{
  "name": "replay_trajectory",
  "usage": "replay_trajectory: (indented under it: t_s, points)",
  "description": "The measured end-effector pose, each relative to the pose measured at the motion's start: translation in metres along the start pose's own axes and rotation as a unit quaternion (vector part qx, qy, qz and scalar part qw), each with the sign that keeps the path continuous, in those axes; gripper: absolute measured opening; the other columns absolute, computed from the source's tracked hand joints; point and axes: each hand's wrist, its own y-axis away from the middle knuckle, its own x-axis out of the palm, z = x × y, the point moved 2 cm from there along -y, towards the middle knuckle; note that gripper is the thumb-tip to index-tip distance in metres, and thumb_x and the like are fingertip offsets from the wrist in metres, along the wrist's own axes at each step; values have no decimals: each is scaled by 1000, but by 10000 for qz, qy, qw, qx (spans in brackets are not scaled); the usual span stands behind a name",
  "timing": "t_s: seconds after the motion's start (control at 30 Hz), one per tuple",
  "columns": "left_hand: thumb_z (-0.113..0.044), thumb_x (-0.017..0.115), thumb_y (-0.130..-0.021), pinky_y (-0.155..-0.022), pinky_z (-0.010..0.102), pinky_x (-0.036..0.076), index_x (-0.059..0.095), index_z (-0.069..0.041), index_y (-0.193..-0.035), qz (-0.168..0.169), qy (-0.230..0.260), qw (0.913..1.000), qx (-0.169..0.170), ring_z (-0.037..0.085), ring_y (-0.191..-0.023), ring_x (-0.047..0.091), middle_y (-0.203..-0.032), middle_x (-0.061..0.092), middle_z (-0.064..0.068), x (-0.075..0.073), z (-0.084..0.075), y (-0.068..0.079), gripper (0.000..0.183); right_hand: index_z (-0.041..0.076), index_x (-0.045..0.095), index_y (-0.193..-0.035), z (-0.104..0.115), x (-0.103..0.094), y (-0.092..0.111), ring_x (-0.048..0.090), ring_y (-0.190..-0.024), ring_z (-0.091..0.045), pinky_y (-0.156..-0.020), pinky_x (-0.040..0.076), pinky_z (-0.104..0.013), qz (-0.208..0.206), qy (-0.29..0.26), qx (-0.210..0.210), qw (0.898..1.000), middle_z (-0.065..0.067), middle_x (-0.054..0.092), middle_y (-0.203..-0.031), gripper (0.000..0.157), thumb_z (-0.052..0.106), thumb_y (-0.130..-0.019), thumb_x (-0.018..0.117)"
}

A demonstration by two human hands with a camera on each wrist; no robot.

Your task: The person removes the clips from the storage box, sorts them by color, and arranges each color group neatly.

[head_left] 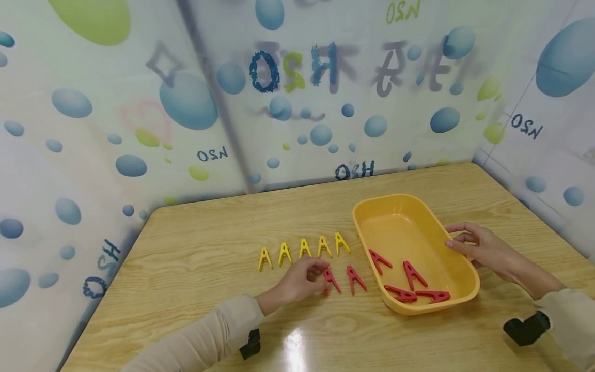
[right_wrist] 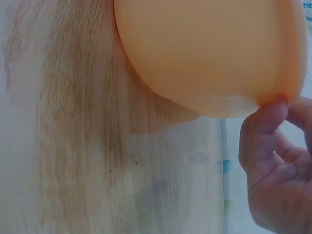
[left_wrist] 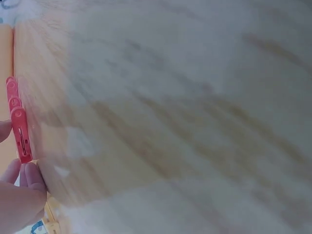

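Observation:
My left hand (head_left: 304, 280) pinches a red clothespin (head_left: 330, 279) on the table, its thumb and fingertips around one end. In the left wrist view, the thumb and fingers meet that same clothespin (left_wrist: 20, 134) at the left edge. Another red clothespin (head_left: 355, 279) stands just to its right. My right hand (head_left: 483, 248) grips the right rim of a yellow-orange plastic basin (head_left: 406, 206), thumb over the edge. The right wrist view shows its fingers (right_wrist: 265, 126) against the basin's outer side. Several red clothespins (head_left: 413, 275) lie inside the basin's near end.
A row of several yellow clothespins (head_left: 284, 253) stands behind the left hand, left of the basin. The wood-grain table (head_left: 186, 268) meets a bubble-patterned curtain (head_left: 297, 103) at the back and sides.

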Motion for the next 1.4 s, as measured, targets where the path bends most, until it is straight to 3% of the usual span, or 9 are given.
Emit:
replay_trajectory:
  t_s: [0.27,0.57,0.87,1.07,1.2,1.4]
  points:
    - [-6,63,-80,-76,32,45,55,3,-112,-186,217,9995,152,24,-91,53,-98,54,12,-4,-4,-2,35,-7,29,-127,1,0,0,58,-74,-18,-60,51,-34,5,-5,9,10000,-16,51,-95,53,25,-91,51]
    - [-17,61,-84,-73,25,44,58,-4,-110,126,-108,9968,781,23,-91,52,-103,53,12,-8,-49,-27,29,-7,29,-127,0,0,1,58,-74,-18,-60,51,-35,-8,-42,30,10000,-16,51,-95,53,25,-90,52]
    - [-21,62,-84,-76,18,43,58,-10,-111,706,-583,9885,1206,10,-90,50,-100,54,1,21,-93,-56,30,-8,29,-127,0,-1,1,59,-74,-18,-60,51,-36,10,-143,-120,9998,-16,52,-93,52,23,-91,51]
    - [-24,62,-84,-75,12,39,57,-11,-113,1052,-1030,9809,1268,6,-91,48,-101,52,-2,43,-107,-72,33,-8,29,-127,0,0,0,59,-75,-19,-60,51,-36,66,-167,-39,9998,-15,52,-93,53,24,-91,51]
    - [-26,62,-83,-74,10,37,58,-11,-113,1106,-1165,9781,1324,8,-92,48,-101,52,-1,56,-110,-85,33,-7,28,-127,0,0,0,59,-75,-19,-61,51,-36,97,-151,-12,9998,-15,52,-93,54,24,-91,51]
    - [-31,64,-81,-73,9,36,59,-14,-112,1203,-1405,9795,803,5,-89,47,-101,51,-4,74,-110,-100,35,-8,29,-127,2,-2,1,59,-75,-19,-61,51,-36,108,-174,-73,9998,-15,52,-92,52,22,-91,51]
